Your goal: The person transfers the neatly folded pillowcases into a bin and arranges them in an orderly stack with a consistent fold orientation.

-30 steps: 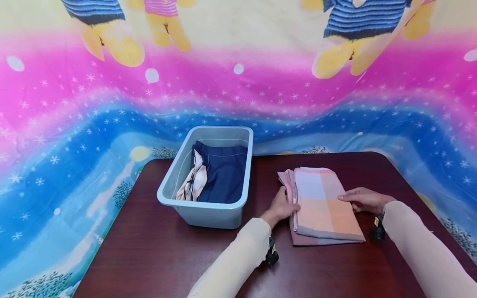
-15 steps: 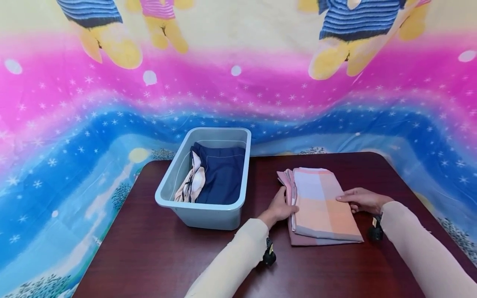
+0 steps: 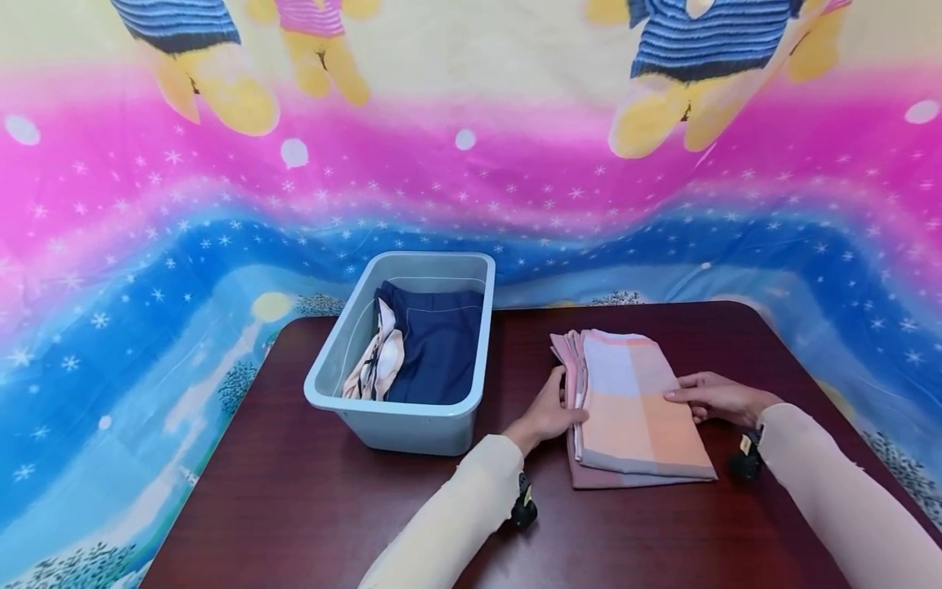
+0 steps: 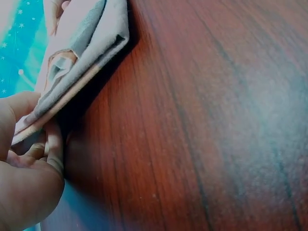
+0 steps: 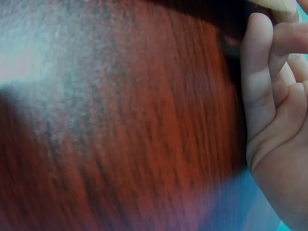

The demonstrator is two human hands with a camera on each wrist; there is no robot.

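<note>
A folded checked cloth [image 3: 636, 401] in pink, white and orange lies on the right half of the dark wooden table [image 3: 412, 523]. My left hand [image 3: 550, 411] pinches its left folded edge, thumb on top; in the left wrist view, fingers [image 4: 55, 144] reach beneath the layers. On the opposite edge my right hand [image 3: 721, 397] grips the cloth, its thumb over the top and other fingers curled below. The right wrist view shows that hand [image 5: 284, 106] beside the tabletop, with only a sliver of cloth at the upper corner.
Left of the cloth stands a grey-blue plastic bin [image 3: 419, 429]. Inside it are a folded navy garment [image 3: 445, 343] and a patterned beige cloth [image 3: 379, 360]. A printed curtain [image 3: 471, 196] hangs right behind the table's far edge.
Both hands keep their hold on the cloth's edges. The left wrist has shifted slightly left and nearer, and the cloth's left layers have shifted a little. The head view has moved slightly.
</note>
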